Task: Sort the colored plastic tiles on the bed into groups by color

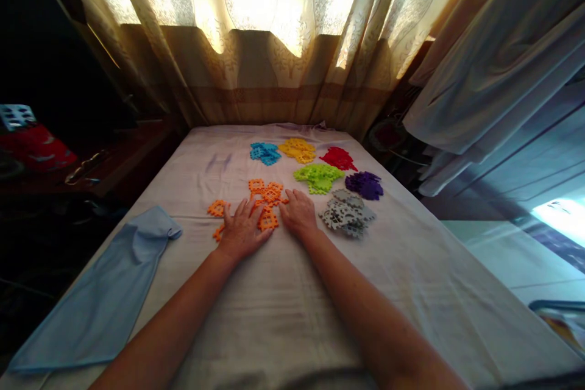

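Observation:
Orange interlocking toy pieces (273, 192) with square openings and notched edges lie in a loose group on the cloth-covered surface. My left hand (241, 230) rests flat over some of them, fingers spread, hiding part of the group. Two orange pieces (218, 208) show at its left side. At the group's right edge is my right hand (298, 214), palm down with fingers stretched out, its fingertips close to an orange piece. Beside it on the right is a pile of grey pieces (348, 214). Neither hand grips anything that I can see.
Farther back lie piles of blue (264, 153), yellow (298, 150), red (339, 158), lime green (319, 177) and purple pieces (364, 185). A light blue cloth (103, 292) lies along the left edge. Curtains (256, 73) hang behind the white sheet (397, 280).

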Demonstrator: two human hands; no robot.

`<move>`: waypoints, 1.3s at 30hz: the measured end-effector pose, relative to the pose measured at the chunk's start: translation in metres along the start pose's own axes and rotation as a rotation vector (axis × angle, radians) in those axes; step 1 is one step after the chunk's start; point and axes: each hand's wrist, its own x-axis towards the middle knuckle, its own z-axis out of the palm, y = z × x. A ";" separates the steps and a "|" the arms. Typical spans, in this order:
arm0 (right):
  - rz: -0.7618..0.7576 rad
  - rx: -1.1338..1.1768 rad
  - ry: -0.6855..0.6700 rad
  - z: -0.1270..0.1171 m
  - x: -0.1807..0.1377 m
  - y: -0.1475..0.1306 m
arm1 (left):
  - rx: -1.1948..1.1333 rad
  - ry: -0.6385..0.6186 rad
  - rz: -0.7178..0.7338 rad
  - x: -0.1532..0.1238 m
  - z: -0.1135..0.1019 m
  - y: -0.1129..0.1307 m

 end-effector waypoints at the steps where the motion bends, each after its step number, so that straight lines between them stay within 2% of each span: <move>1: -0.007 0.003 -0.014 0.002 0.007 -0.004 | -0.001 0.011 -0.004 -0.001 0.000 -0.003; 6: -0.134 0.062 -0.087 0.017 0.032 -0.032 | 0.026 0.083 -0.087 -0.004 -0.005 -0.029; 10: -0.302 0.250 -0.112 0.029 0.044 -0.044 | 0.040 0.095 -0.215 -0.004 -0.006 -0.057; 13: -0.181 0.433 0.007 0.033 0.050 -0.036 | 0.020 0.091 -0.318 -0.004 -0.003 -0.074; 16: 0.017 0.452 0.109 0.031 0.055 -0.018 | 0.001 0.113 -0.364 -0.003 0.004 -0.084; 18: 0.026 0.388 0.075 0.026 0.057 -0.007 | -0.002 0.129 -0.346 -0.002 0.008 -0.088; 21: -0.098 0.290 -0.046 0.016 0.056 0.002 | -0.006 0.119 -0.300 -0.001 0.013 -0.091; 24: -0.216 0.192 -0.149 0.006 0.054 0.001 | -0.008 0.105 -0.292 -0.001 0.014 -0.093; 27: -0.226 0.129 -0.207 0.001 0.053 -0.005 | -0.008 0.106 -0.276 -0.002 0.013 -0.093; 32: -0.202 0.143 -0.177 0.004 0.054 -0.009 | -0.059 0.116 -0.274 -0.002 0.012 -0.091; 39: -0.062 0.128 -0.104 0.005 0.057 0.002 | -0.129 0.168 -0.278 -0.002 0.010 -0.091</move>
